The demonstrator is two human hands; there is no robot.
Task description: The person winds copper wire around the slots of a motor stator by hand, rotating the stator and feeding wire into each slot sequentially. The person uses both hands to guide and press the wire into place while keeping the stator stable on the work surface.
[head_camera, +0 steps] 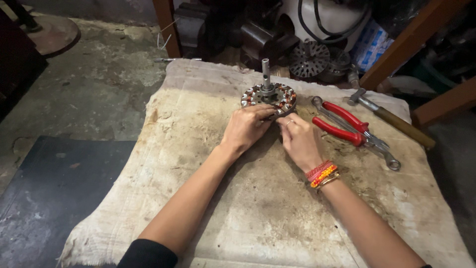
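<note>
A round motor stator (269,95) with copper windings and an upright steel shaft lies on a stained cloth-covered board (258,198). My left hand (245,128) rests against the stator's near edge, its fingers curled onto the rim. Just to its right, my right hand (299,139) pinches at the same near edge with thumb and forefinger; what it pinches is too small to tell. A ring shows on that hand and red and orange bangles on its wrist.
Red-handled pliers (342,124) and a steel spanner (377,146) lie right of my hands, a wooden-handled hammer (391,118) beyond them. More stators and metal parts (310,58) sit at the back. Concrete floor and a dark mat (54,193) are to the left.
</note>
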